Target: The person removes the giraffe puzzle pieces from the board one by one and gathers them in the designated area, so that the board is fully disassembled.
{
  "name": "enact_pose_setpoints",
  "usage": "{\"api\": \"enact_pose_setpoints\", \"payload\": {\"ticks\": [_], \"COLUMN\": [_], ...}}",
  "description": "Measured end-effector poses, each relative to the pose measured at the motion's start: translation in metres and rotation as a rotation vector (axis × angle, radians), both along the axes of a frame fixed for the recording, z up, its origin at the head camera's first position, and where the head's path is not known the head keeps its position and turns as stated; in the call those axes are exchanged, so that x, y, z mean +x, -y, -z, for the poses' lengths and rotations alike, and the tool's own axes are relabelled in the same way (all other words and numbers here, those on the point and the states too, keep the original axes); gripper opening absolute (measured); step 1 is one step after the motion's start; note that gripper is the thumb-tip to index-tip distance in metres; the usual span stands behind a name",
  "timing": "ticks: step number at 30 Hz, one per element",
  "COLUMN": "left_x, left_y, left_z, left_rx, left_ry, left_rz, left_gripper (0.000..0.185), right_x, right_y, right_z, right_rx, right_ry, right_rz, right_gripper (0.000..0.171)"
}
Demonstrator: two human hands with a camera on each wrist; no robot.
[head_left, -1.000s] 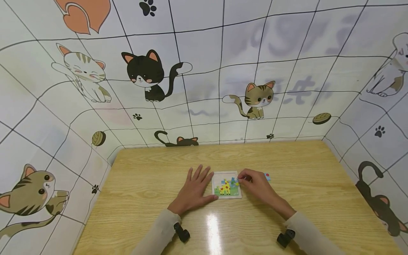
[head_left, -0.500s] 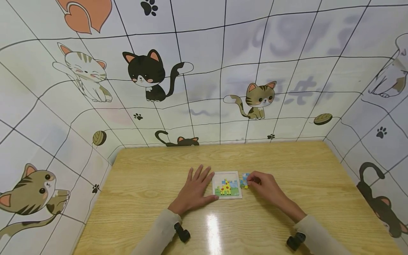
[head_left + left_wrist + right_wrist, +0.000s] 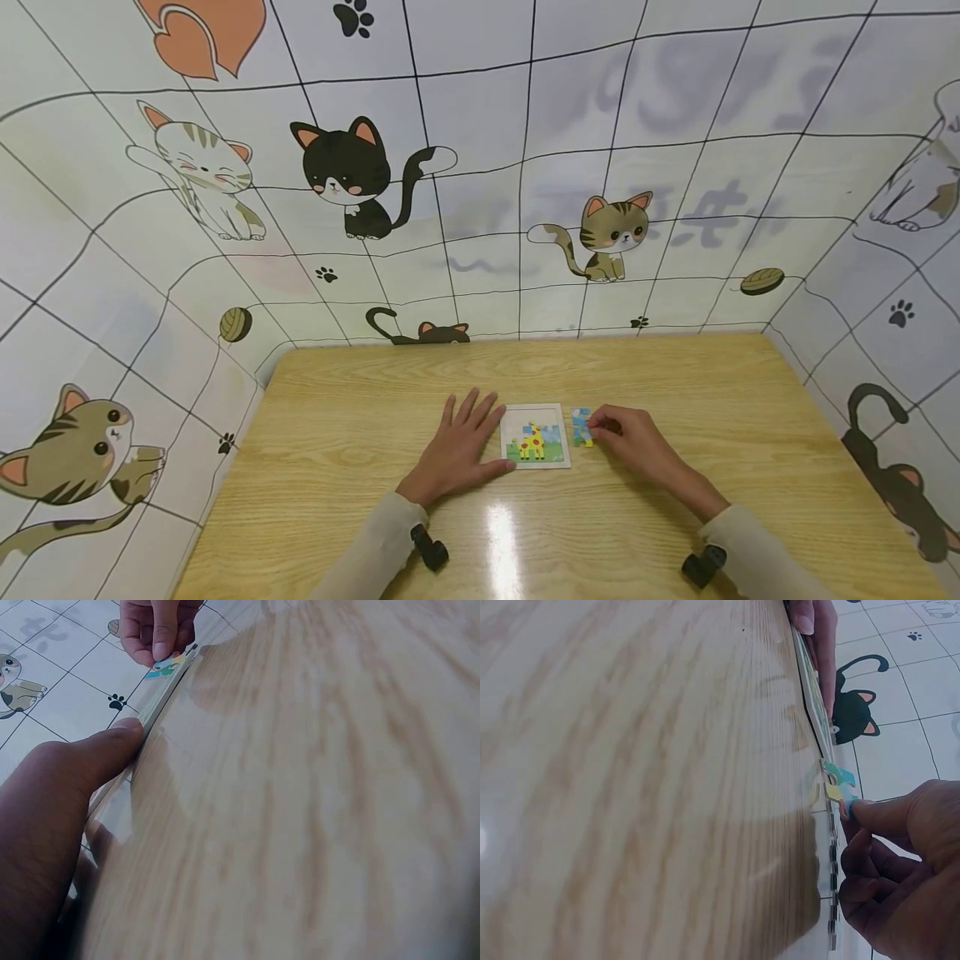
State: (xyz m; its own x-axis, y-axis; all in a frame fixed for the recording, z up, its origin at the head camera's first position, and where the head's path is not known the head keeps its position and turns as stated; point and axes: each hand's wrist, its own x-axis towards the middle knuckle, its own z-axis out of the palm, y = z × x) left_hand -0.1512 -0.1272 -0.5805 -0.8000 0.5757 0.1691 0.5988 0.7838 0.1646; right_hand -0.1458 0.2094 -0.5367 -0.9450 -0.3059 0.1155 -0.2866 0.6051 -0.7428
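A small square puzzle board (image 3: 534,435) with a yellow giraffe picture lies on the wooden table (image 3: 360,400). My left hand (image 3: 459,446) lies flat beside the board's left edge, fingers spread, thumb touching the board (image 3: 154,712). My right hand (image 3: 626,435) pinches a blue and yellow puzzle piece (image 3: 581,426) just right of the board, low over the table. In the right wrist view the piece (image 3: 838,784) sticks out from my fingertips (image 3: 862,814). The left wrist view shows the right hand (image 3: 154,630) with the piece (image 3: 166,664) at the board's far end.
Walls papered with cartoon cats close in the table on the back, left and right. Black wrist-camera mounts (image 3: 429,547) (image 3: 697,567) sit on both sleeves. Bright glare (image 3: 498,533) lies on the table near the front.
My right hand has drawn back from over the board's right part to its right side, carrying the puzzle piece. The left hand has stayed in place.
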Motion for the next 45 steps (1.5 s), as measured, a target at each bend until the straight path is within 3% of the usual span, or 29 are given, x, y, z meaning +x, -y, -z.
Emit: {"api": "enact_pose_setpoints", "payload": {"ticks": [14,22,32,45], "left_x": [-0.0011,-0.0017,-0.0023,-0.0012], "left_y": [-0.0009,-0.0015,-0.0011,0.0000], "left_z": [-0.0002,-0.0005,-0.0008,0.0008], "left_rx": [-0.019,-0.030,-0.025,-0.023], "left_ry": [-0.002,-0.008,-0.012,-0.004], "left_rz": [-0.004,-0.001,0.003,0.003], "left_gripper": [0.096,0.096,0.095,0.096], "right_x": [-0.0027,-0.0021,-0.0007,0.0020], "right_y": [0.0006,0.0011,0.0014,0.0030], "right_z": [-0.0024,-0.0019,-0.0012,0.0014], "right_rx": [0.095,0.173,0.192,0.222], "right_ry": [0.013,-0.026,-0.056,-0.074], "right_rz": [-0.031,0.005,0.017,0.015], "right_gripper": [0.009,0.009,0.003,0.009]}}
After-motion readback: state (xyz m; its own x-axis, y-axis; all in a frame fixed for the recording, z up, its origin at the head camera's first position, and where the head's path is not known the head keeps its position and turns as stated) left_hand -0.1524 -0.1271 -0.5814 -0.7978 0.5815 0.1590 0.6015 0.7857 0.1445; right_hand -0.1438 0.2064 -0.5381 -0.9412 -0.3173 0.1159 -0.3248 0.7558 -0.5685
